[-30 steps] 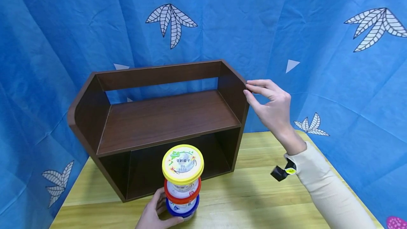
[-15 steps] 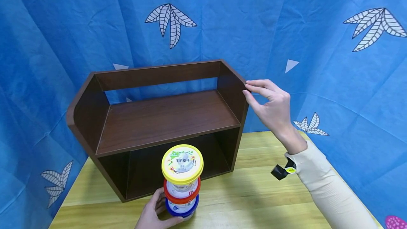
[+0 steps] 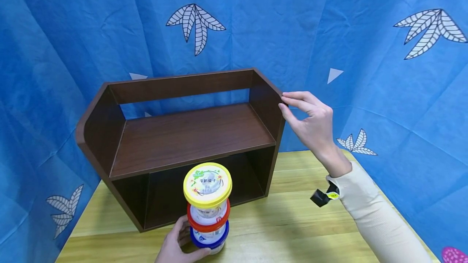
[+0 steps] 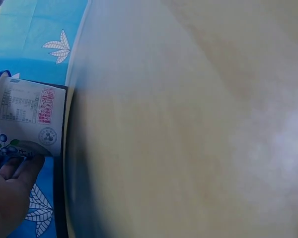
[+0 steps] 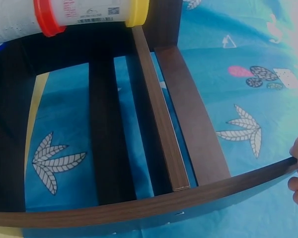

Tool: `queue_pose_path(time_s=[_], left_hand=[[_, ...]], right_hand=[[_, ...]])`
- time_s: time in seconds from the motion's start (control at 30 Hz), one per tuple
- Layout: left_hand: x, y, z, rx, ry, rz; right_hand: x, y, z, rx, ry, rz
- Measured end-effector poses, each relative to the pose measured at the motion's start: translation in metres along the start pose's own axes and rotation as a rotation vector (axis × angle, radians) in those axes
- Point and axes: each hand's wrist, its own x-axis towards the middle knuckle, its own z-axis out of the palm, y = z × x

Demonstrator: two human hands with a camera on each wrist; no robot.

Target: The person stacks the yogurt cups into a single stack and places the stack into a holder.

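Three round tubs stand stacked in front of the shelf: the yellow-lidded tub (image 3: 207, 185) on top, the red-lidded tub (image 3: 209, 217) in the middle, the blue-lidded tub (image 3: 210, 236) at the bottom. My left hand (image 3: 176, 243) grips the blue-lidded tub from the left, its thumb along the front. In the left wrist view, fingers (image 4: 27, 171) lie against that tub's printed white side (image 4: 30, 116). The dark brown two-tier shelf (image 3: 193, 137) has its right side panel's top edge pinched by my right hand (image 3: 312, 119). The right wrist view shows thumb and fingers on either side of the panel edge (image 5: 188, 196).
The shelf stands on a light wooden table (image 3: 292, 206), with blue leaf-print cloth (image 3: 256, 19) hanging behind and at both sides. A black wrist device (image 3: 321, 197) sticks out from the right sleeve (image 3: 380, 214). The stack overlaps the shelf's lower opening (image 3: 164, 198).
The top of the stack has shifted slightly left and toward the shelf, the yellow lid most of all. The whole head view has drifted slightly. Both hands keep their hold.
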Motion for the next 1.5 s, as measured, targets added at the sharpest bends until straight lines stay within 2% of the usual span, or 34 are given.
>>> queue_pose_path(time_s=[0.37, 0.6, 0.9, 1.1, 1.37, 1.5], left_hand=[[-0.01, 0.018, -0.007, 0.013, 0.032, 0.031], [-0.018, 0.032, -0.013, 0.002, 0.055, 0.052], [-0.028, 0.051, -0.022, -0.001, 0.08, 0.081], [-0.031, 0.064, -0.03, -0.011, 0.081, 0.11], [-0.035, 0.084, -0.043, 0.054, 0.079, 0.123], [-0.037, 0.095, -0.05, 0.055, 0.064, 0.131]], right_hand=[[-0.001, 0.001, 0.0, 0.002, 0.004, 0.012], [0.0, 0.001, 0.0, -0.016, -0.024, -0.011], [-0.001, 0.002, -0.001, -0.013, -0.018, -0.012], [-0.001, 0.002, -0.001, -0.013, -0.012, -0.009], [-0.002, 0.002, 0.002, 0.019, 0.01, 0.014], [-0.002, 0.002, 0.002, 0.024, 0.023, 0.013]])
